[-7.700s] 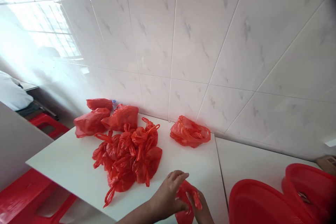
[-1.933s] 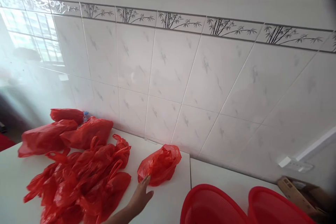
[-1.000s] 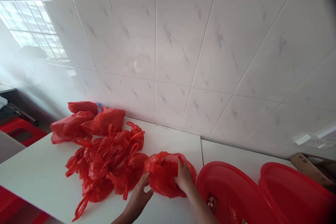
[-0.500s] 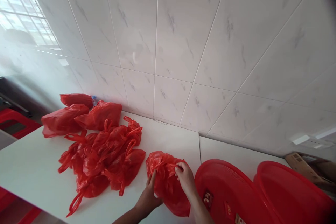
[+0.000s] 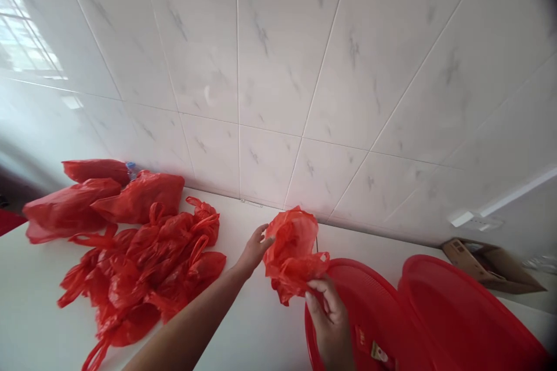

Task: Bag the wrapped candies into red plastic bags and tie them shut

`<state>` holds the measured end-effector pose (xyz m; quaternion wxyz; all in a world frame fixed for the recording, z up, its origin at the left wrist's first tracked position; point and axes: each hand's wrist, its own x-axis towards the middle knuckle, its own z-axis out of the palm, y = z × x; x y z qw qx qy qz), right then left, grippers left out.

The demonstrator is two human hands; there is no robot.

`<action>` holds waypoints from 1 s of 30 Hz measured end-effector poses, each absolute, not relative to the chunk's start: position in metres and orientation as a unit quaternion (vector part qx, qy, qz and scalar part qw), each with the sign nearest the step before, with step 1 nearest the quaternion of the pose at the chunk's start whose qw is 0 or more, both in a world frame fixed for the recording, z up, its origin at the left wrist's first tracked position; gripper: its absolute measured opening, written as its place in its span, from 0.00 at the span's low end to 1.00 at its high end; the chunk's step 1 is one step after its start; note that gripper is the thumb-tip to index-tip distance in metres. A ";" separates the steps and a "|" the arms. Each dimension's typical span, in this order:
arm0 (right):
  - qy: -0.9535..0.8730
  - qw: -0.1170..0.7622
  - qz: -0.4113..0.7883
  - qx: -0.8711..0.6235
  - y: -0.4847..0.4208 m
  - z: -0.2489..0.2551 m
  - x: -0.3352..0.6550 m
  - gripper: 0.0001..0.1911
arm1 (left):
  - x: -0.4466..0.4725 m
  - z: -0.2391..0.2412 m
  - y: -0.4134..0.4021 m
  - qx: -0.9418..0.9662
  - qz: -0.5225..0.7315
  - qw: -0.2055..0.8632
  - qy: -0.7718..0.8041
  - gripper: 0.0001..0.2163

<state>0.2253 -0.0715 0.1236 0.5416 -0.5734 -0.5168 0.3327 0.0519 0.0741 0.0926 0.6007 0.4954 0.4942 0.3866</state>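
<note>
A thin red plastic bag (image 5: 289,243) hangs loosely spread between my hands, above the white table. My left hand (image 5: 255,252) is at its left edge, thumb and fingers closed on the film. Lower right, my right hand (image 5: 328,316) pinches the bag near a handle loop, over the rim of a red basket (image 5: 361,278). What the bag contains, if anything, cannot be made out. A heap of knotted red bags (image 5: 143,266) lies to the left of my left forearm.
Larger red bags (image 5: 143,194) and a blue-capped bottle (image 5: 131,169) are at the wall. A few small packets (image 5: 378,352) lie in the nearer basket. A second red basket (image 5: 461,301) and an open cardboard box (image 5: 470,258) stand to the right.
Both hands have lifted the bag, and it has been spread from a bunched shape. The left hand has moved up, the right hand down to the bag's lower edge. The view has shifted right.
</note>
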 end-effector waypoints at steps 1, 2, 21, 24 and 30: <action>-0.546 0.528 0.308 -0.573 -0.075 0.119 0.224 0.08 | 0.048 0.100 0.067 0.514 0.380 0.616 0.461 0.30; -0.571 0.512 0.291 -0.573 -0.078 0.113 0.221 0.06 | 0.045 0.105 0.057 0.538 0.369 0.635 0.414 0.28; -0.594 0.383 0.293 -0.644 -0.140 0.040 0.251 0.08 | -0.052 0.059 -0.015 0.293 0.443 0.601 0.596 0.16; -0.597 0.379 0.285 -0.646 -0.138 0.038 0.250 0.11 | -0.045 0.066 -0.019 0.250 0.465 0.627 0.573 0.16; -0.653 0.318 0.295 -0.621 -0.133 0.051 0.240 0.22 | -0.031 0.085 -0.032 0.244 0.446 0.704 0.496 0.13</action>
